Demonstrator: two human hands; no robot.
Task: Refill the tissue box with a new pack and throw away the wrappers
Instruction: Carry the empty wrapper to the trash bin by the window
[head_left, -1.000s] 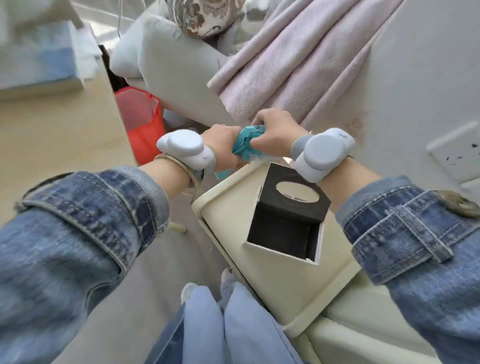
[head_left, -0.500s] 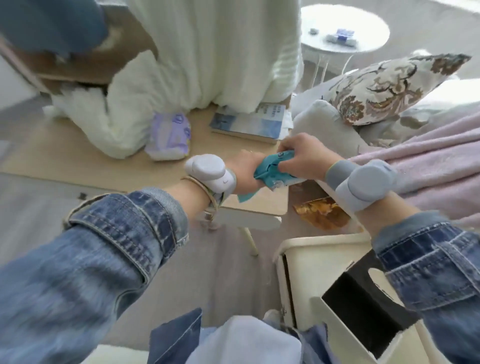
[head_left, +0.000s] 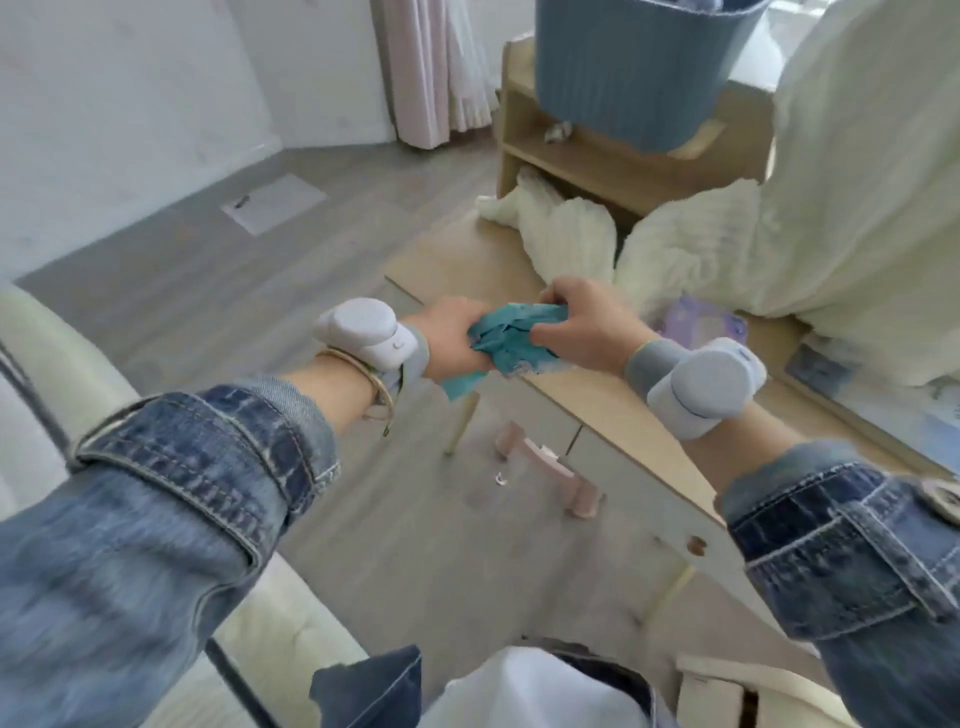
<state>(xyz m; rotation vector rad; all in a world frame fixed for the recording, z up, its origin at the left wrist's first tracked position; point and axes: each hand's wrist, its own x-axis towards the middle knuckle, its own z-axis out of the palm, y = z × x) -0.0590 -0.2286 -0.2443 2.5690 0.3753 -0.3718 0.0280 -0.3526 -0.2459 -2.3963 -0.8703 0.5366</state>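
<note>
Both hands are closed on one crumpled teal wrapper, held in the air just off the near edge of a low wooden table. Left hand: fingers curled round the wrapper's left end, with a loose teal tail hanging below the fist. Right hand: fingers and thumb curled over the top and right end, knuckles uppermost. The two fists sit close together with the wrapper bunched between them. Judgement: the film is being compacted into a wad, so that it goes into a bin as one piece rather than springing open or shedding scraps.

Each wrist carries a grey strapped device; the left wrist also carries a thin bangle. Both denim cuffs are turned back, which keeps the cloth away from the work.

Beyond the right hand, a lilac soft pack lies flat on the table against a heap of white fleece. It appears to be tissues; whether it is sealed cannot be told. A ribbed blue bin stands on the wooden shelf behind the table, well apart from the hands. Judgement: that is the likely place for the wrapper, and reaching it calls for a long stretch or a step forward.

No tissue box can be identified in view, so the refill cannot be confirmed. Task stands at the disposal stage.
</note>
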